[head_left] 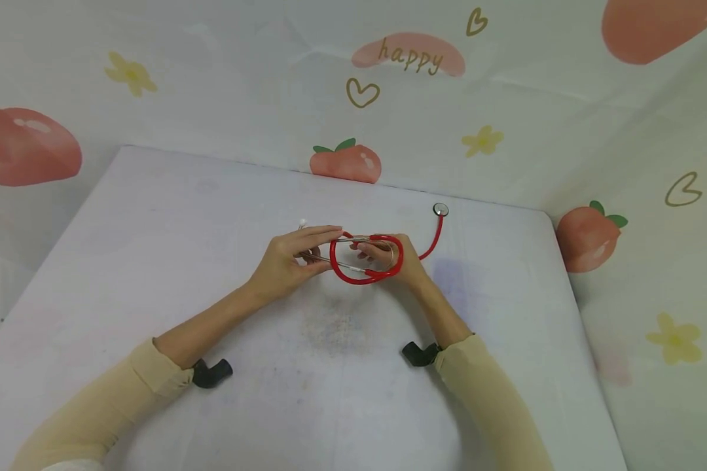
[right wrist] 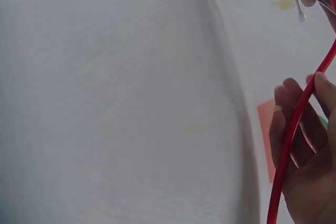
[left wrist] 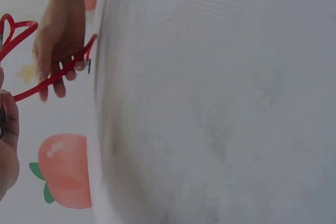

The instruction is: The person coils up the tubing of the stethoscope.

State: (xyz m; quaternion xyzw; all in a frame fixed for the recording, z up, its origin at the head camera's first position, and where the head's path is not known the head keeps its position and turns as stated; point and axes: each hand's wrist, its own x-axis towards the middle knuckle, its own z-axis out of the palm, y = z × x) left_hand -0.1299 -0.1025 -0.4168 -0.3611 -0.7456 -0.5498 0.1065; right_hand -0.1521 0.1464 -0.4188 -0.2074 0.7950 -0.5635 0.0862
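One broad white tabletop (head_left: 306, 418), rounded at its back right corner; it bears a faint blue-violet stain (head_left: 450, 284) at right and a grey speckled smudge (head_left: 332, 327) near the middle. One creased white backdrop (head_left: 241, 39), rising behind the tabletop and along its right side; it carries printed pink-red peaches (head_left: 345, 165) with green leaves (head_left: 346, 144), yellow flowers (head_left: 131, 74), brown outlined hearts (head_left: 362, 91), and one pink oval patch (head_left: 409, 54) lettered "happy".

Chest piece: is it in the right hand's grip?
No: the head view shows the chest piece apart from the right hand, which holds the tube.
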